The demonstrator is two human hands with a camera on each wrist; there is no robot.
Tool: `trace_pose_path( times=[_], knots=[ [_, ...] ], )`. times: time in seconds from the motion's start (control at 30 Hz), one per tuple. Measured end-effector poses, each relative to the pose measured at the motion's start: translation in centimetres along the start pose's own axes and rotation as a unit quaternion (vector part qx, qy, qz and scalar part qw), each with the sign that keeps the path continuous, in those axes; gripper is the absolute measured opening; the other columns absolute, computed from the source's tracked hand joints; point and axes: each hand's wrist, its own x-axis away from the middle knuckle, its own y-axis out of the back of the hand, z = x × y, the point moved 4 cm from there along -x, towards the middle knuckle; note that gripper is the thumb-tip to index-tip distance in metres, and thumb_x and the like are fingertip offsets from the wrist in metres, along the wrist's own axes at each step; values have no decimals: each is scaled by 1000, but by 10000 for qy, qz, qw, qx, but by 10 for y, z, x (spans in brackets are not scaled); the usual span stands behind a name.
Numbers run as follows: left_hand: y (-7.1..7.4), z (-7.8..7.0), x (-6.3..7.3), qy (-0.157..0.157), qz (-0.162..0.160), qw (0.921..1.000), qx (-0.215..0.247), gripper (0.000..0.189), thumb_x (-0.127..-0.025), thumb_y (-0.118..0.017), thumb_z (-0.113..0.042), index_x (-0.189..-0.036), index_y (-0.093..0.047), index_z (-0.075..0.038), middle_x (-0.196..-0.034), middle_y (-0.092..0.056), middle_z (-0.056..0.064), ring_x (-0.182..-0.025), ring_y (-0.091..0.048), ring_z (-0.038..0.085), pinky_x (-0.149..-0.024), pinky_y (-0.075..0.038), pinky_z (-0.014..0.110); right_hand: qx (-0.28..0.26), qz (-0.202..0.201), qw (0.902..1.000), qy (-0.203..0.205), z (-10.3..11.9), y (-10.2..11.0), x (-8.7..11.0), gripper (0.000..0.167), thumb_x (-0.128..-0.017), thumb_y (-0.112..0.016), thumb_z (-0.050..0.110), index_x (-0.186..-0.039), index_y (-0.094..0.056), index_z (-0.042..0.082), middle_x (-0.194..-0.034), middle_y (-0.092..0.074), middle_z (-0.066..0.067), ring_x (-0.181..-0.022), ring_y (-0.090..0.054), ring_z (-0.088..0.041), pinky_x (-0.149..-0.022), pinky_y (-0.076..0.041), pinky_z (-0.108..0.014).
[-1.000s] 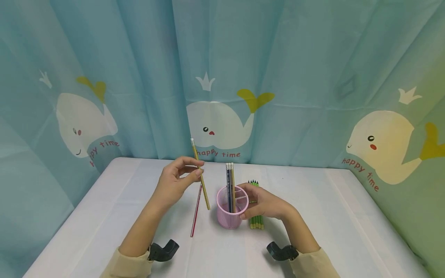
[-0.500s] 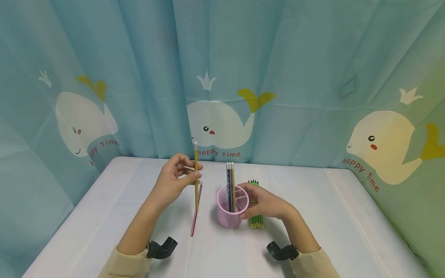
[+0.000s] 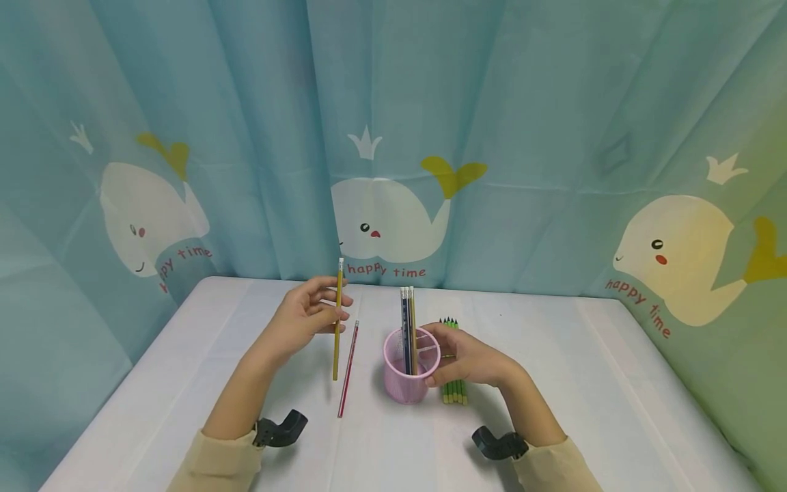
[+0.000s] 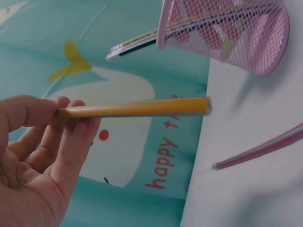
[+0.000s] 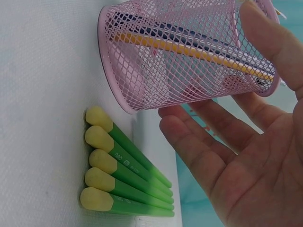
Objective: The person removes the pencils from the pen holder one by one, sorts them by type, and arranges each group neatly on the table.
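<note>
My left hand (image 3: 301,320) pinches a yellow pencil (image 3: 336,355) between thumb and fingers, holding it nearly upright above the table, white eraser end up. In the left wrist view its flat lower end (image 4: 201,106) points toward the table. A pink mesh pencil cup (image 3: 406,391) stands to the right, with several dark blue and yellow pencils (image 5: 189,47) leaning in one of its compartments. My right hand (image 3: 470,359) grips the cup's right side, thumb near the rim and fingers round the back. Between the hands a red pencil (image 3: 348,372) lies on the table.
Several green pencils (image 3: 453,393) lie side by side just right of the cup, partly under my right hand, with yellowish rounded ends toward me. The white table (image 3: 584,383) ends at a blue curtain (image 3: 541,137) printed with whales.
My left hand has shifted left and slightly down with the yellow pencil. The pencil has gone from tilted to nearly upright, left of the red pencil. Right hand and cup stay put.
</note>
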Motion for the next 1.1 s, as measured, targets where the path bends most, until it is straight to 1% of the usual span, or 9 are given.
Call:
trace_pose_path(
  times=[0.1, 0.23, 0.33, 0.43, 0.53, 0.67, 0.87, 0.93, 1.1],
  knots=[
    [3, 3, 0, 158, 9, 9997, -195, 47, -95, -62, 0, -139, -48, -3, -124, -59, 25, -94, -69, 20, -82, -60, 41, -15, 7, 10000, 8, 0, 0, 0, 74, -79, -82, 9, -143, -45, 10, -136, -58, -14, -126, -56, -32, -105, -48, -48],
    [6, 7, 0, 359, -6, 9987, -357, 48, -93, -65, -2, -138, -49, -3, -126, -55, 24, -93, -69, 17, -80, -61, 42, -31, 11, 10000, 0, -1, 0, 0, 74, -79, -82, 9, -143, -45, 10, -136, -58, -14, -126, -55, -33, -105, -47, -49],
    [8, 11, -1, 502, -22, 9977, -451, 48, -92, -67, -3, -137, -50, -2, -123, -54, 24, -91, -69, 17, -78, -61, 43, -41, 5, 10000, 1, -3, 1, 0, 74, -79, -82, 8, -143, -45, 10, -136, -58, -14, -126, -55, -34, -105, -47, -48],
    [10, 16, -1, 656, -25, 9963, -550, 48, -92, -67, -3, -137, -50, 0, -116, -55, 22, -89, -68, 17, -77, -61, 43, -43, 23, 10000, 14, -4, 1, 0, 73, -79, -82, 8, -142, -45, 10, -137, -58, -14, -126, -55, -33, -105, -48, -48],
    [11, 22, -3, 787, 17, 9949, -626, 48, -92, -66, -3, -137, -49, 3, -114, -58, 23, -89, -68, 18, -77, -61, 43, -48, 35, 10000, 23, -4, 1, -1, 74, -79, -82, 8, -143, -45, 10, -137, -57, -14, -127, -55, -33, -105, -47, -48],
    [13, 31, -5, 995, 15, 9927, -678, 48, -92, -66, -2, -136, -49, 4, -115, -58, 24, -89, -69, 20, -75, -62, 41, -28, 9, 10000, 16, -4, 1, -1, 74, -78, -82, 8, -143, -45, 10, -137, -57, -14, -126, -54, -34, -105, -47, -49],
    [15, 42, -7, 1236, 6, 9893, -772, 45, -93, -65, -1, -135, -51, 4, -111, -60, 20, -92, -68, 30, -73, -62, 39, -4, -26, 10000, -28, -4, 1, 0, 73, -78, -82, 9, -142, -46, 11, -136, -58, -14, -126, -54, -33, -105, -47, -48],
    [16, 46, -8, 1312, 7, 9879, -822, 46, -93, -64, 0, -136, -50, 5, -111, -59, 19, -91, -68, 29, -72, -62, 39, 5, -39, 10000, -44, -3, 1, 0, 73, -78, -82, 9, -142, -47, 11, -136, -58, -13, -126, -55, -33, -105, -48, -48],
    [15, 56, -10, 1470, -12, 9840, -1003, 48, -92, -65, 0, -136, -50, 7, -111, -57, 18, -85, -67, 19, -69, -62, 36, 26, -56, 9999, -96, -2, 1, 0, 73, -78, -83, 10, -142, -46, 11, -136, -58, -13, -126, -55, -32, -105, -48, -47]
  ],
)
